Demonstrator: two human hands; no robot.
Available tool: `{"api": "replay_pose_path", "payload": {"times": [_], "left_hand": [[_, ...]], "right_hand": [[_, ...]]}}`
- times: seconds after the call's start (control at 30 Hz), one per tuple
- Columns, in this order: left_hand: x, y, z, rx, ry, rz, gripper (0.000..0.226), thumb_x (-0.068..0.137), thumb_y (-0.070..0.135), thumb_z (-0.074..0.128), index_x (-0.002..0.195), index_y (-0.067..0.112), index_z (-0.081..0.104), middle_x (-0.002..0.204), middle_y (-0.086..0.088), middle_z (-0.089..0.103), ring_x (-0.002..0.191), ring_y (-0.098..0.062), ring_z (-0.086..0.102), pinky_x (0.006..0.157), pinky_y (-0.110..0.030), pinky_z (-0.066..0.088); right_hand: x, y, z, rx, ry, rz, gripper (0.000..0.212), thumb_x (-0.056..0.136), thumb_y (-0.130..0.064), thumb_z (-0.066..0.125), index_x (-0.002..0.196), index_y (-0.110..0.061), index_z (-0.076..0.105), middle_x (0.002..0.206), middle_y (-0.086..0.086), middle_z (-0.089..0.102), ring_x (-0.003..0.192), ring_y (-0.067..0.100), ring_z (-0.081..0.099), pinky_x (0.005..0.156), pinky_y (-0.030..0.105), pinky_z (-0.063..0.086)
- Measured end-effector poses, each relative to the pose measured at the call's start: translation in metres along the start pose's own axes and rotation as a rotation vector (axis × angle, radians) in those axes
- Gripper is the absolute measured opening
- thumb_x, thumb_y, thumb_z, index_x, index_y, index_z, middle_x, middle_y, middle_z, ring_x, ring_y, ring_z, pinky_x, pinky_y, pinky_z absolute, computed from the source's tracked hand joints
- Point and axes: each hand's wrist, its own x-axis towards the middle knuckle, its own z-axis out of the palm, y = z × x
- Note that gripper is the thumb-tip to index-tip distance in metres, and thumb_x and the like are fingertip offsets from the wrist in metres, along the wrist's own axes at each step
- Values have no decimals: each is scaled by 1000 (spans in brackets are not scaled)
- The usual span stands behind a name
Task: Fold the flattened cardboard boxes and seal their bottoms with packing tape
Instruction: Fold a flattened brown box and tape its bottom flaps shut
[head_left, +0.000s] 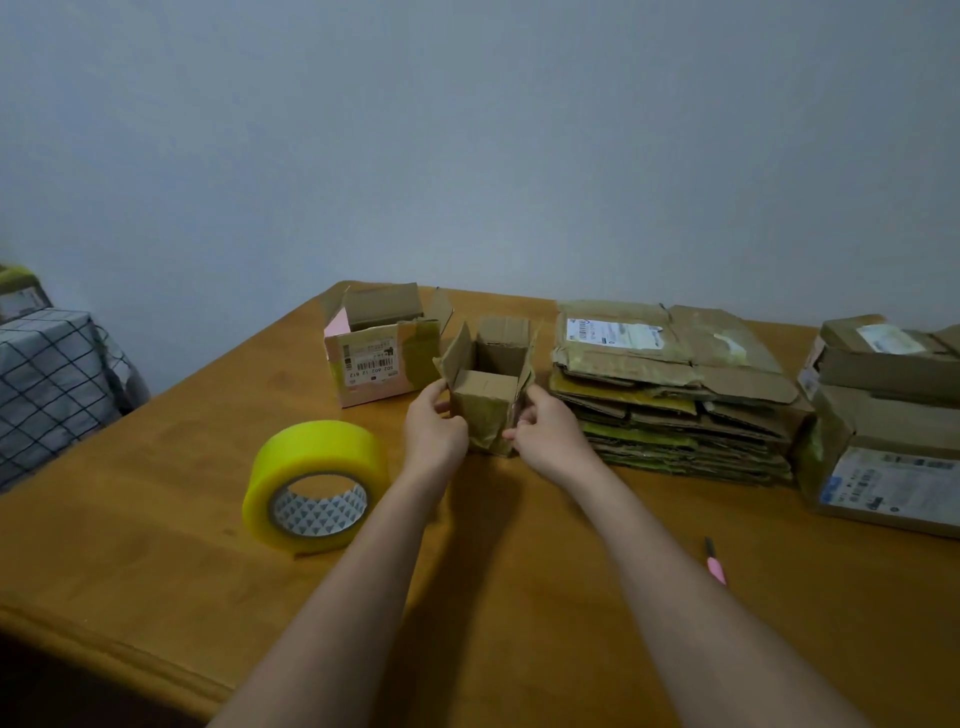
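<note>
A small brown cardboard box (487, 400) stands upright on the wooden table (519, 597), its top flaps open. My left hand (434, 428) grips its left side and my right hand (545, 434) grips its right side, fingers curled round the lower edges. Yellowish tape shows on the box's front. A big roll of yellow packing tape (314, 483) lies to the left, near my left forearm. A stack of flattened cardboard boxes (670, 384) sits just right of the small box.
A pink-sided box (374, 358) with open flaps stands behind and left of the small one. Stacked boxes (883, 415) fill the right edge. A pink-handled cutter (716, 564) lies near my right forearm. A checked cloth (47, 374) covers something left of the table.
</note>
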Motion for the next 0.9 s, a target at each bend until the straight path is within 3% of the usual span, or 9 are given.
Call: {"api": "replay_pose_path", "payload": {"times": [0.13,0.23,0.3,0.37,0.47,0.6,0.67,0.73,0.9], "left_hand": [[22,3,10,4,2,-49,65,93,-7,47,149,25,39,127,-8,52,96,-26,61,70,-33,54],[32,8,17,-45,-56,-92,72,95,-7,46,156,22,22,129,-2,56,86,-6,52,60,-15,44],[36,10,21,-69,-86,-106,75,96,-6,46,158,21,14,148,-2,45,105,-6,47,60,-10,41],[36,9,24,-76,-101,-100,73,95,-8,45,157,20,17,154,-1,39,123,-12,46,78,-12,42],[33,3,29,-69,-109,-90,65,95,-10,40,153,18,30,150,-3,43,126,-16,46,84,-19,41],[30,-3,37,-49,-125,-131,57,92,-11,39,140,17,49,138,-6,51,105,-13,50,79,-25,48],[25,-4,41,-43,-147,-138,51,93,-10,41,133,18,56,132,-5,53,96,-10,53,76,-25,49],[18,-2,44,-50,-167,-128,47,93,-10,40,126,18,60,128,-5,55,94,-12,56,73,-26,52],[-2,10,39,-72,-194,-96,43,93,-11,43,122,14,62,123,-6,58,109,-23,59,92,-39,55]], "right_hand": [[16,0,-1,97,-65,-19,74,90,11,40,155,-18,19,146,-1,40,132,15,42,106,28,40],[19,-1,-4,118,-120,-58,86,87,14,40,156,-25,8,160,0,24,145,19,26,112,30,36],[14,-2,-11,109,-17,-201,79,87,17,42,154,-19,22,155,3,34,140,18,37,103,15,39],[5,-2,-24,11,254,-412,60,87,17,45,140,-12,49,138,7,55,123,14,54,92,6,44],[5,11,-58,-271,537,-400,58,84,11,48,135,-16,54,136,1,56,129,15,46,110,30,40],[13,36,-103,-641,429,15,70,82,-10,57,148,-22,36,153,2,36,145,24,22,120,51,10],[15,49,-114,-704,401,36,55,89,-15,56,142,-25,47,140,3,53,133,27,41,118,56,15],[13,57,-118,-733,444,-30,37,96,-15,52,130,-26,60,113,4,68,107,27,58,109,53,34],[-3,58,-121,-689,621,-213,24,99,-7,49,104,-11,72,80,9,67,70,26,58,75,40,51]]}}
